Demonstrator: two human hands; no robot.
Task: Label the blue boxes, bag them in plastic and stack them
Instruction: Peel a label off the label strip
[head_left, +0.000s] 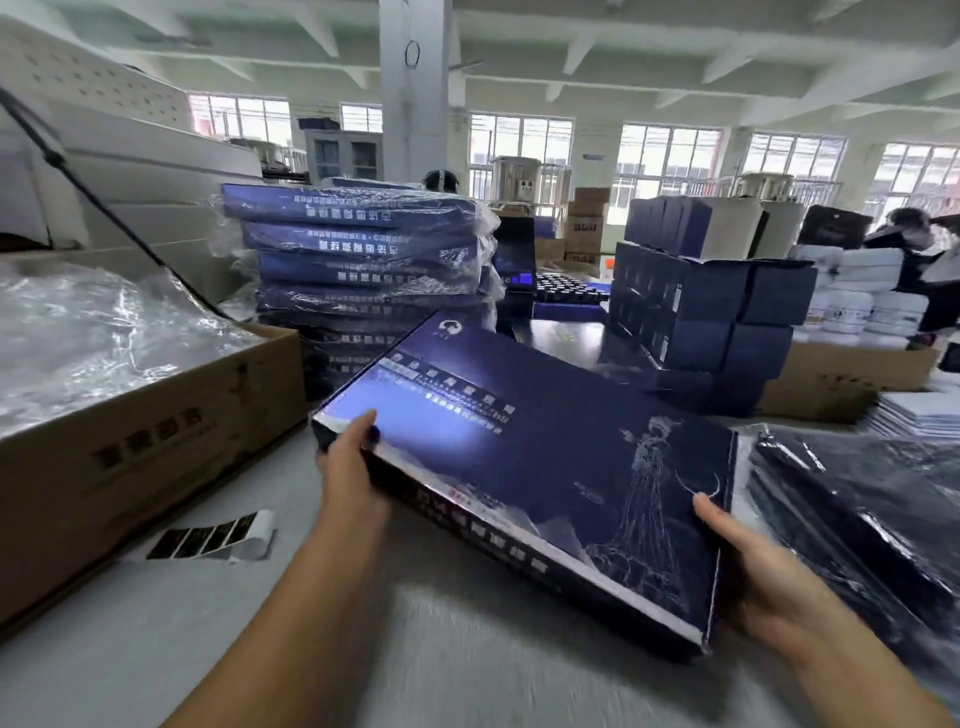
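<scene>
Gripped the blue box (545, 467) by opposite ends, with left hand (348, 467) and right hand (753, 571) curled round its edges; held tilted over the bench (156, 649), unbagged, probably for labelling.

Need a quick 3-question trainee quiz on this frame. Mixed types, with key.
1. True or false: the box held by the left hand and right hand is already bagged.
2. Where is the label strip? A) on the box B) on the table, beside the carton C) in the right hand
3. Fill in: the boxes in the stack are wrapped in ____.
Key: 1 false; 2 B; 3 plastic.
</scene>
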